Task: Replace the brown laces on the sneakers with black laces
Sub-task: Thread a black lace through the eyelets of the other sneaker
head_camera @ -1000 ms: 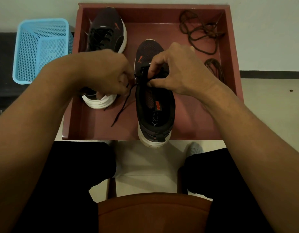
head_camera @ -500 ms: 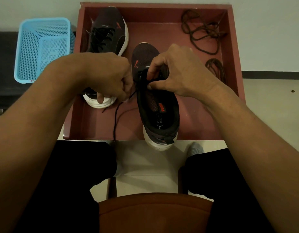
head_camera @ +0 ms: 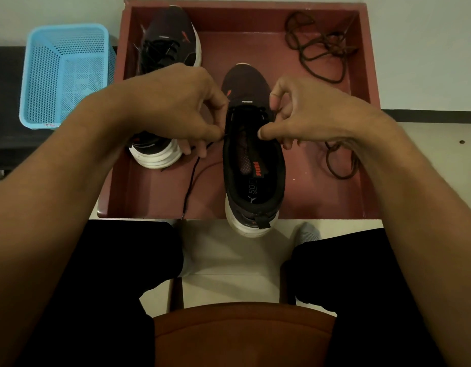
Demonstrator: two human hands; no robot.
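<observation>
L hand [head_camera: 176,109] pinches the black lace [head_camera: 191,178] at the left eyelets of the near sneaker [head_camera: 255,181]. R hand [head_camera: 308,115] pinches at the right side, prob. the other lace end, though that is hard to see. Best to pull both ends even and snug before the next eyelet. The red tray [head_camera: 245,11] holds both shoes, the far sneaker [head_camera: 173,35] w/ black lacing, plus loose brown laces [head_camera: 316,51]. A blue basket [head_camera: 65,75] sits just left of it.
</observation>
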